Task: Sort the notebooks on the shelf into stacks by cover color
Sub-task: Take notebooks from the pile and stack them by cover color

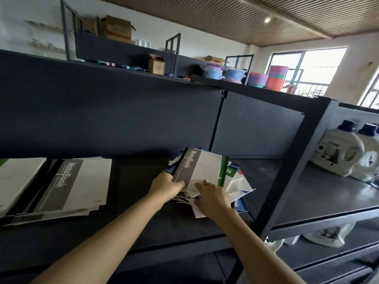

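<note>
A messy pile of notebooks (235,181) with green, blue and white covers lies on the dark shelf (143,218), right of centre. On top of it sits a grey-banded notebook (199,167) marked "NoteBook". My left hand (167,184) grips that notebook's near left corner. My right hand (213,196) rests on the pile just below it, fingers curled on the notebook's near edge. A stack of grey-banded notebooks (69,187) lies to the left. Further left is another stack (16,177) showing a green corner.
The shelf's back panel (102,119) rises behind the piles, and a dark upright post (287,171) stands right of the messy pile. White detergent bottles (338,152) sit on the neighbouring shelf at right. Boxes and coloured tubs line the top.
</note>
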A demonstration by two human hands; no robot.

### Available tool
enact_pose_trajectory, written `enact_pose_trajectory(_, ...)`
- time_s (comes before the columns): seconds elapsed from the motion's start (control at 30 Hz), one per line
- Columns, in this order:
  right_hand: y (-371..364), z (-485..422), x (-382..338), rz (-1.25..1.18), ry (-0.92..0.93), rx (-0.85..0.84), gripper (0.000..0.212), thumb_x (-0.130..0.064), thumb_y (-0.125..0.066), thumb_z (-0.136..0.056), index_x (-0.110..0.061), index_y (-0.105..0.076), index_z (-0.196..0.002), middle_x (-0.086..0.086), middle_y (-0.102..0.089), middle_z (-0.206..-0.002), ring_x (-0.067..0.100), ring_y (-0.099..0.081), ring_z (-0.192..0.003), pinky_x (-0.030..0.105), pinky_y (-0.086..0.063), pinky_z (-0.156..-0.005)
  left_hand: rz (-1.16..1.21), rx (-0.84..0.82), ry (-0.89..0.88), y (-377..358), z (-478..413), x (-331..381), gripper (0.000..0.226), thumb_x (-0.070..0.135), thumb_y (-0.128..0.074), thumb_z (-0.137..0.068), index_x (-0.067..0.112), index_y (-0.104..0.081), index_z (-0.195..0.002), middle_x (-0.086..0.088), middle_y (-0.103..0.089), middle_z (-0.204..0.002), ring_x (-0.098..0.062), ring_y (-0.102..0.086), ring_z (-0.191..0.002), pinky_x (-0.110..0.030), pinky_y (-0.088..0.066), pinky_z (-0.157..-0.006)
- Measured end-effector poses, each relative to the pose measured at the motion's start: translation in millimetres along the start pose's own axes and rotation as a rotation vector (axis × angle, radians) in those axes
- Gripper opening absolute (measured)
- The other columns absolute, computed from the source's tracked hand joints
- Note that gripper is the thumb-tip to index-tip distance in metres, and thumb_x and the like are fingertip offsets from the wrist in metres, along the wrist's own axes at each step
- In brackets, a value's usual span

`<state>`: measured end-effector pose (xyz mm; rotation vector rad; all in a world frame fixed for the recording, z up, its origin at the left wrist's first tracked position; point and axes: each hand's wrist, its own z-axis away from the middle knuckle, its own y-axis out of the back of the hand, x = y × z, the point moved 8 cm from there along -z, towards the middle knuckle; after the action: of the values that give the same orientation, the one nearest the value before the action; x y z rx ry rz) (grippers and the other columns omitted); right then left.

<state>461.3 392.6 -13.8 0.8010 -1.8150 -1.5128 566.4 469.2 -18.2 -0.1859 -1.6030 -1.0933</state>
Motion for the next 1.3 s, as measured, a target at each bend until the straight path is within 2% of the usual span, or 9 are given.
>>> enact_pose_trajectory(0.23, -2, 3, 8, -0.079, -0.015, -0.018, 0.044, -0.031, -0.047, -0.096, -0.017, -0.042, -0.138, 0.003, -0.042, -0.144, 0.026, -0.049, -0.123, 0.035, -0.041, -0.098, 0.201, 0.03, 0.17, -8, -10, -9, 0.036, 0.019, -0.06, -0.087, 0.001, -0.057, -0.118, -0.015, -0.063, -0.112, -0.022, -0.058, -0.09, -0.024, -0.039, -0.057)
enact_pose_trajectory(0.37, 3, 2, 14, -0.095, -0.032, 0.037, 0.035, -0.028, -0.047, -0.095, -0.016, -0.051, -0.129, 0.003, -0.055, -0.13, 0.027, -0.055, -0.113, 0.032, -0.045, -0.088, 0.344, 0.063, 0.207, -7, -13, -12, 0.032, 0.012, -0.059, -0.087, -0.005, -0.059, -0.113, -0.019, -0.064, -0.107, -0.02, -0.057, -0.076, -0.025, -0.04, -0.054)
enact_pose_trajectory(0.5, 7, 2, 20, -0.148, -0.072, 0.092, 0.03, -0.026, -0.048, -0.095, -0.017, -0.055, -0.122, 0.003, -0.06, -0.117, 0.026, -0.057, -0.106, 0.031, -0.046, -0.082, 0.644, 0.018, 0.309, -10, -19, -18, 0.031, 0.004, -0.061, -0.084, -0.002, -0.059, -0.115, -0.018, -0.063, -0.104, -0.028, -0.061, -0.089, -0.036, -0.053, -0.073)
enact_pose_trajectory(0.7, 5, 2, 23, -0.221, -0.113, 0.115, 0.031, -0.026, -0.052, -0.094, -0.021, -0.056, -0.124, 0.0, -0.059, -0.119, 0.023, -0.055, -0.109, 0.031, -0.046, -0.082, 0.785, -0.136, 0.279, -19, -15, 5, 0.021, 0.0, -0.057, -0.088, 0.002, -0.057, -0.109, -0.014, -0.062, -0.084, -0.027, -0.063, -0.072, -0.038, -0.057, -0.064)
enact_pose_trajectory(0.87, 8, 11, 23, -0.156, -0.091, 0.166, 0.031, -0.013, -0.045, -0.095, -0.015, -0.055, -0.124, 0.005, -0.062, -0.116, 0.027, -0.057, -0.105, 0.03, -0.044, -0.077, 0.724, -0.265, 0.288, -32, -5, 25, 0.012, -0.004, -0.05, -0.09, 0.005, -0.054, -0.097, -0.019, -0.063, -0.082, -0.031, -0.064, -0.067, -0.037, -0.057, -0.048)
enact_pose_trajectory(1.03, 14, 25, 23, -0.263, -0.01, 0.338, 0.02, 0.001, -0.068, -0.067, -0.012, -0.072, -0.08, 0.005, -0.069, -0.069, 0.029, -0.065, -0.061, 0.029, -0.046, -0.046, 0.631, -0.158, 0.221, -35, -7, 21, 0.029, -0.011, -0.041, -0.089, 0.006, -0.053, -0.109, -0.018, -0.062, -0.103, -0.033, -0.063, -0.087, -0.043, -0.057, -0.071)
enact_pose_trajectory(1.13, 13, 29, 23, -0.441, -0.004, 0.395, 0.017, -0.013, -0.057, -0.075, -0.009, -0.071, -0.083, 0.005, -0.071, -0.081, 0.03, -0.065, -0.072, 0.035, -0.052, -0.059, 0.56, -0.05, 0.16, -23, -6, 16, 0.041, -0.006, -0.04, -0.09, 0.007, -0.045, -0.129, -0.014, -0.057, -0.122, -0.027, -0.058, -0.099, -0.037, -0.055, -0.078)
enact_pose_trajectory(1.2, 17, 33, 19, -0.541, -0.002, 0.431, 0.02, -0.018, -0.059, -0.078, -0.007, -0.072, -0.089, 0.005, -0.072, -0.089, 0.029, -0.066, -0.079, 0.033, -0.053, -0.071, 0.562, -0.017, 0.161, -11, 2, 14, 0.037, -0.005, -0.038, -0.092, 0.009, -0.043, -0.126, -0.011, -0.054, -0.118, -0.024, -0.054, -0.096, -0.034, -0.052, -0.072)
enact_pose_trajectory(1.3, 24, 36, 5, -0.633, 0.008, 0.43, 0.024, -0.016, -0.065, -0.078, -0.002, -0.072, -0.096, 0.009, -0.071, -0.099, 0.029, -0.066, -0.091, 0.031, -0.048, -0.084, 0.595, 0.015, 0.172, 7, 15, -1, 0.04, -0.005, -0.039, -0.091, 0.009, -0.041, -0.128, -0.012, -0.052, -0.121, -0.028, -0.056, -0.102, -0.042, -0.055, -0.082)
